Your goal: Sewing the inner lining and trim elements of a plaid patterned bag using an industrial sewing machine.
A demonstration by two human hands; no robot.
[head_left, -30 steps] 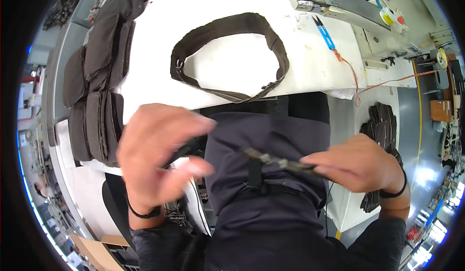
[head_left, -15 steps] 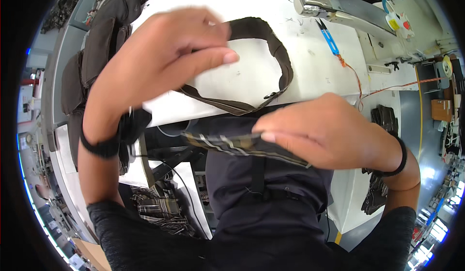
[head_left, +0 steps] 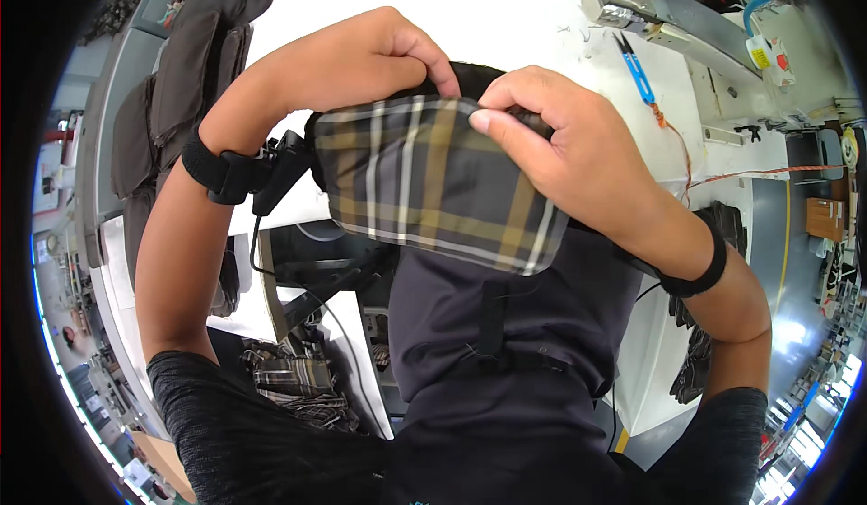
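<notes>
My right hand (head_left: 582, 157) pinches the upper edge of a grey, olive and white plaid fabric piece (head_left: 424, 184), held flat between thumb and fingers above my lap. My left hand (head_left: 370, 58) is closed, fingers curled down at a dark fabric band (head_left: 474, 76) just behind the plaid piece; exactly what those fingertips hold is hidden. The plaid piece covers most of that band. Straps with a black device (head_left: 280, 166) are on my left wrist. Blue-handled thread snips (head_left: 641, 76) with an orange cord lie on the white table (head_left: 551, 26), beyond my right hand.
Stacked dark fabric pouches (head_left: 181, 80) line the table's left side. A metal machine (head_left: 650, 22) stands back right. Bundles of plaid pieces (head_left: 293, 374) sit below on the left, dark fabric pieces (head_left: 695, 360) on the right. Black cables hang beside my legs.
The plaid piece has risen from my lap to over the band and turned to show its face. My right hand has moved up; my left hand has come to the band and closed.
</notes>
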